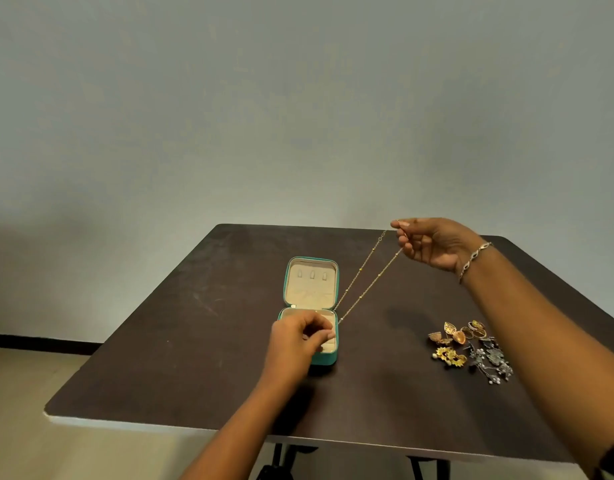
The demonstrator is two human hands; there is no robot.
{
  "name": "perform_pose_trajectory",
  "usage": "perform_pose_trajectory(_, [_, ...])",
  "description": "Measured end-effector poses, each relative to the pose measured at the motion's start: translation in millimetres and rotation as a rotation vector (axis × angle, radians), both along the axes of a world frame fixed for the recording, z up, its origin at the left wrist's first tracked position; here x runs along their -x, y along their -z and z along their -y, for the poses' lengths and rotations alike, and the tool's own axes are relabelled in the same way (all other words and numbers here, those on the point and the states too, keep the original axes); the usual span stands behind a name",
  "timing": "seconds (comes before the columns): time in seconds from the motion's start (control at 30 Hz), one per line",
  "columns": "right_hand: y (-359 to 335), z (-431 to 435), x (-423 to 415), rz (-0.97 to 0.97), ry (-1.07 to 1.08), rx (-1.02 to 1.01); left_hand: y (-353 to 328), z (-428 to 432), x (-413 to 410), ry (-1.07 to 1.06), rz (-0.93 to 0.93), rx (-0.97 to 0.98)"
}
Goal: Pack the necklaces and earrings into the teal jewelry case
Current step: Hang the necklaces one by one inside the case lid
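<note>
Two strands of necklace (368, 287) run from our raised right hand (433, 245), fingers (407, 242) pinching them, down to our left hand (295, 341), whose curled fingers seem to pinch it over the open teal case (310, 289) on the counter (194, 341).

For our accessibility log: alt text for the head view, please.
A right hand pinches a thin gold necklace, raised above a dark table, its lower end reaching an open teal jewelry case where the left hand, fingers curled, sits over the lower half. Gold and silver earrings lie in a pile right of the case.
</note>
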State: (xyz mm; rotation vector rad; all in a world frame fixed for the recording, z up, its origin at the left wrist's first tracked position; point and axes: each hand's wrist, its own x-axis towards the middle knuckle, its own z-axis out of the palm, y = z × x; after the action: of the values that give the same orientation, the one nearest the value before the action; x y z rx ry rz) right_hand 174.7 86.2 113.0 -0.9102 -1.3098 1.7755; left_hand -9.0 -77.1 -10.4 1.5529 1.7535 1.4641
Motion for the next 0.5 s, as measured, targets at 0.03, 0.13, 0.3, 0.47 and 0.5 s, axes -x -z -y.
perform_pose_trajectory(0.03, [-3.0, -2.4, 2.2, 0.018, -0.008, -0.014, 1.9, 0.8, -3.7, 0.008, -0.068, -0.023])
perform_pose_trajectory(0.13, [-9.7, -8.8, 6.4, 0.080, -0.040, -0.056, 7.5, 3.3, -13.9, 0.044, -0.223, -0.079])
perform_pose_trajectory(0.3, [-14.2, -16.2, 10.8, 0.218, -0.066, -0.125, 17.5, 2.6, -26.2, 0.042, -0.412, -0.149])
perform_pose_trajectory(0.47, [-13.1, -25.8, 16.6, 0.259, -0.094, -0.117, 28.3, 1.9, -39.7, -0.023, -0.537, -0.155])
perform_pose_trajectory(0.5, [-12.1, -27.8, 17.8, 0.263, -0.100, -0.112, 31.3, 1.0, -42.3, -0.041, -0.556, -0.160])
